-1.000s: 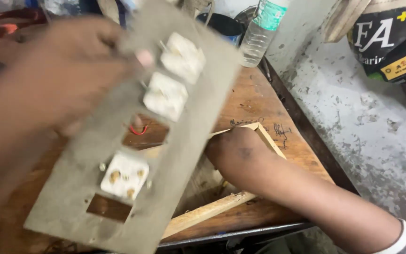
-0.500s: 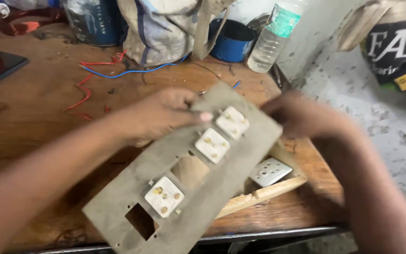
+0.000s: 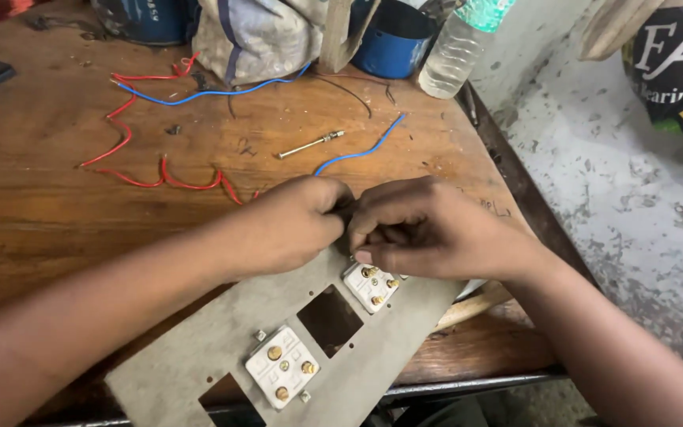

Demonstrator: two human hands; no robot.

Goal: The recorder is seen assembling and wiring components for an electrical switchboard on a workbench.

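Observation:
A grey switchboard panel [image 3: 199,356] lies flat on the wooden table [image 3: 57,190] near its front edge, back side up. Two white socket modules with brass terminals sit in it, one near the front [image 3: 282,366] and one further along [image 3: 371,285], with an open square cut-out [image 3: 330,318] between them. My left hand [image 3: 294,221] and my right hand [image 3: 420,229] meet fingertip to fingertip over the panel's far end. Their fingers pinch something small and dark there, too hidden to identify.
Red wire [image 3: 144,170] and blue wire [image 3: 357,150] trail over the table, with a small brass-tipped screwdriver [image 3: 310,145] between them. A cloth bag [image 3: 262,35], blue tin [image 3: 393,35] and plastic bottle [image 3: 456,51] stand at the back. A wooden frame [image 3: 476,304] lies under the panel.
The panel has come down from being held tilted to lying flat, back side up. Both hands have moved together over its far end.

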